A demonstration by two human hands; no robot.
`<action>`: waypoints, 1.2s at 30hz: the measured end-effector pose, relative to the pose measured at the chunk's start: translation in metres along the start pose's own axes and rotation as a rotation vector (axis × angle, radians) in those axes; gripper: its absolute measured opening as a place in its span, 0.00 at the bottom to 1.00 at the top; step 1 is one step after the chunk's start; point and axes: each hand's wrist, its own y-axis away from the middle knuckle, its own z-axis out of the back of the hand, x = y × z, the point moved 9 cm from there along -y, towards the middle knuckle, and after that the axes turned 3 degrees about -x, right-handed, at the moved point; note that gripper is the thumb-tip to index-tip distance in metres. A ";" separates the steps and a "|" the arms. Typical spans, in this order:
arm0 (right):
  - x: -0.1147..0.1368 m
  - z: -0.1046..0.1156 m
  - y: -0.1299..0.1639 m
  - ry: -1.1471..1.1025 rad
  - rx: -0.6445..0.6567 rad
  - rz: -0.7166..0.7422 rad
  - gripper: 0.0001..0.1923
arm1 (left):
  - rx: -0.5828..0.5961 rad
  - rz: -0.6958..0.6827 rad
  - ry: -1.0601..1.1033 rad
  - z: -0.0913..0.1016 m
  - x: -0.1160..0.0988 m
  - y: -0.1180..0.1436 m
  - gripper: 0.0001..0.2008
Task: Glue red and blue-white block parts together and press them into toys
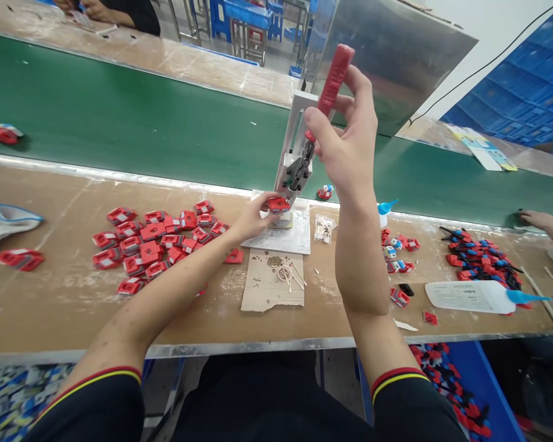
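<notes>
My right hand point(348, 132) is wrapped round the red handle point(335, 80) of an upright toggle press, whose metal frame point(289, 138) stands on a pale base plate point(297, 236). With closed fingers my left hand point(254, 218) grips a small red plastic part point(279, 204) under the press head. Fingers partly hide that part, and I cannot tell whether it touches the press. Left of the press lies a loose heap of red and grey plastic parts point(152, 232). In front of the base is a piece of cardboard point(271, 282) with cotton swabs point(296, 276) and a small ring-shaped dish.
A green conveyor belt point(133, 116) runs behind the press. To the right are a glue bottle point(470, 296), a pile of red, blue and black parts point(482, 258) and another person's hand point(537, 219). A white glove point(4, 221) lies far left. Another person's hands point(92, 9) show across the belt.
</notes>
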 end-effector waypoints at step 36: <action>0.003 -0.023 0.150 -0.589 0.132 -0.672 0.29 | -0.003 0.030 0.044 -0.021 0.010 0.002 0.26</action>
